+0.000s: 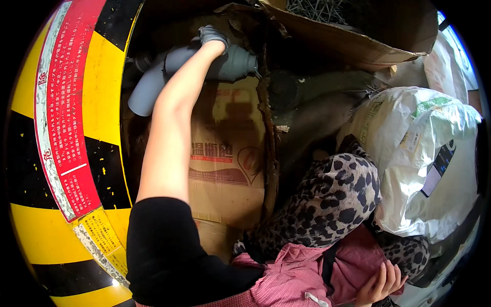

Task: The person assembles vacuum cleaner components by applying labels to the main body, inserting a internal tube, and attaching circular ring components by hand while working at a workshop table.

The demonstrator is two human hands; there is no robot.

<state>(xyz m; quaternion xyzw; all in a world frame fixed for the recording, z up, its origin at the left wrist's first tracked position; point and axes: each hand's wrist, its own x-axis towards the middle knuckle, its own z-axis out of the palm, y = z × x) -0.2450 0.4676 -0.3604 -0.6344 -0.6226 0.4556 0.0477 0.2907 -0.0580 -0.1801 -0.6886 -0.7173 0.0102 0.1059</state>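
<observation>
My left arm reaches far forward over an open cardboard box. On my left hand (212, 35) is a grey glove, and it lies at a smooth grey bottle-shaped piece (234, 64) at the box's far end. Its fingers are partly hidden, so whether they grip the piece cannot be told. Another grey rounded piece (148, 89) slants beside it, to the left. My bare right hand (382, 284) rests on my lap at the lower right, over pink checked cloth, with fingers stretched and nothing seen in them.
A machine panel (105, 171) with yellow and black stripes and a red label stands at the left. Printed cardboard (225, 197) lies below my arm. Another carton (353, 48) with thin dark pieces is at the top right. A white plastic bag (404, 204) with a phone (439, 168) sits right.
</observation>
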